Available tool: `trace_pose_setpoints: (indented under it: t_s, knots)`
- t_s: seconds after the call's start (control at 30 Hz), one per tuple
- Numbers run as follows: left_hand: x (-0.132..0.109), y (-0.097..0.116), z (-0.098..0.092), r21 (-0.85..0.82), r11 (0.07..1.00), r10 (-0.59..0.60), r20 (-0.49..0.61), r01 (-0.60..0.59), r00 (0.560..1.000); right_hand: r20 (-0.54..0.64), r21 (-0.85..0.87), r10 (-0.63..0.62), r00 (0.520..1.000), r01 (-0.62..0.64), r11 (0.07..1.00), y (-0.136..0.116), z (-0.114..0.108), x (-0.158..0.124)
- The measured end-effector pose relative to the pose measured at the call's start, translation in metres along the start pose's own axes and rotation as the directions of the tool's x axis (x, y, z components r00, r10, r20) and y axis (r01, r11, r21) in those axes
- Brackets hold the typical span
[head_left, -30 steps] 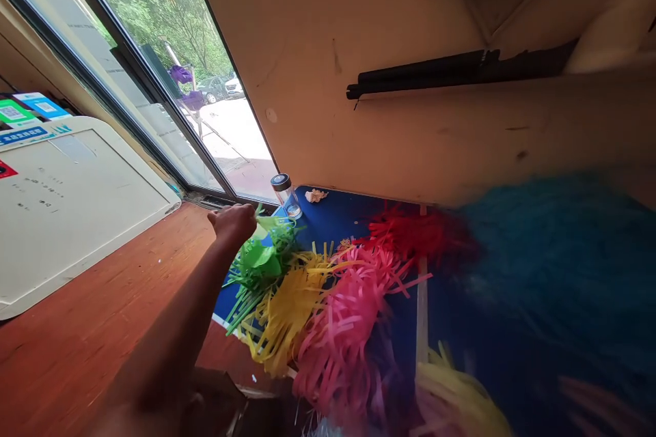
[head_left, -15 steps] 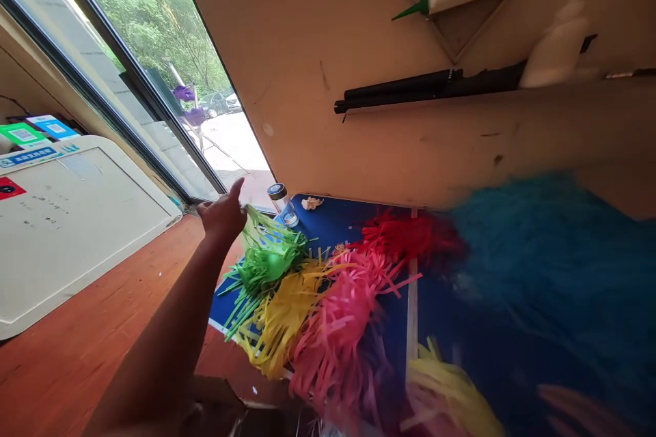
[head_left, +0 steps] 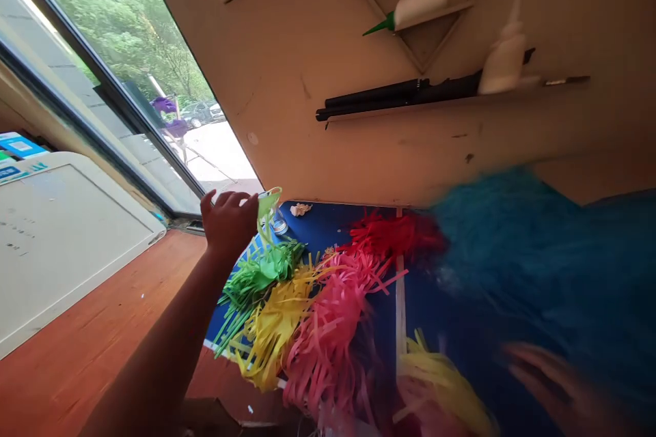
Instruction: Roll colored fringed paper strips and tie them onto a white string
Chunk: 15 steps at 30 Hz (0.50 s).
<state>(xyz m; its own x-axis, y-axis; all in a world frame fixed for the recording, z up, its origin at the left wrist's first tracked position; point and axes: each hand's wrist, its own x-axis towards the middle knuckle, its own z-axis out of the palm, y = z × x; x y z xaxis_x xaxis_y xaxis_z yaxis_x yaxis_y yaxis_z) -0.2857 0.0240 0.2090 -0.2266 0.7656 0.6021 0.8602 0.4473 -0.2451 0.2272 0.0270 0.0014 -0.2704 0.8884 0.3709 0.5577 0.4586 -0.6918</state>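
Observation:
My left hand [head_left: 230,218] is raised over the far left corner of the blue table [head_left: 328,222], fingers closed on a pale green paper fringe [head_left: 267,208] whose strips hang down. Just below it lies a brighter green fringe bundle [head_left: 266,266]. Beside that are a yellow fringe bundle [head_left: 279,314], a pink one [head_left: 331,314] and a red one [head_left: 382,232]. At the lower right is my right hand [head_left: 551,375], blurred, its fingers stretched out and apart with nothing visible in them. A pale yellow fringe bundle [head_left: 443,382] lies to its left, near it.
A glass jar [head_left: 279,223] stands partly behind the pale green strips, near a crumpled scrap [head_left: 300,209]. A large blurred blue mass [head_left: 512,252] covers the right side. Glue bottles [head_left: 505,61] sit on wall shelves. A whiteboard [head_left: 76,239] leans left by the glass door.
My left hand has lifted the pale green fringe up from the green bundle, and it now hides part of the jar. My right hand has come further into view at the lower right.

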Motion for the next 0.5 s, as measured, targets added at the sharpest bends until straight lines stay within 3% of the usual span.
trace_pose_setpoints:
  t_s: [0.07, 0.13, 0.2, 0.27, 0.37, 0.5]
  knots:
    - [0.000, 0.041, -0.013, 0.013, 0.983, 0.181, 0.001, -0.181, 0.983, 0.109, 0.095, 0.035, 0.993, -0.045, 0.994, -0.041, 0.011, 0.013]
    - [-0.003, 0.083, -0.024, 0.003, 0.946, 0.325, -0.002, -0.325, 0.946, 0.226, 0.229, -0.112, 0.968, 0.059, 0.972, -0.097, 0.026, 0.027]
    - [-0.010, 0.118, -0.031, -0.028, 0.906, 0.422, -0.020, -0.423, 0.906, 0.267, 0.373, -0.274, 0.924, 0.163, 0.913, -0.151, 0.045, 0.044]
    - [-0.019, 0.142, -0.034, -0.053, 0.879, 0.473, -0.032, -0.474, 0.880, 0.265, 0.441, -0.311, 0.912, 0.172, 0.881, -0.189, 0.065, 0.062]
    - [-0.035, 0.155, -0.033, -0.098, 0.871, 0.485, 0.012, -0.482, 0.874, 0.227, 0.482, -0.299, 0.927, 0.160, 0.862, -0.208, 0.094, 0.083]
    - [-0.060, 0.151, -0.028, -0.168, 0.899, 0.413, 0.019, -0.404, 0.911, 0.254, 0.419, -0.169, 0.952, 0.049, 0.907, -0.196, 0.128, 0.094]
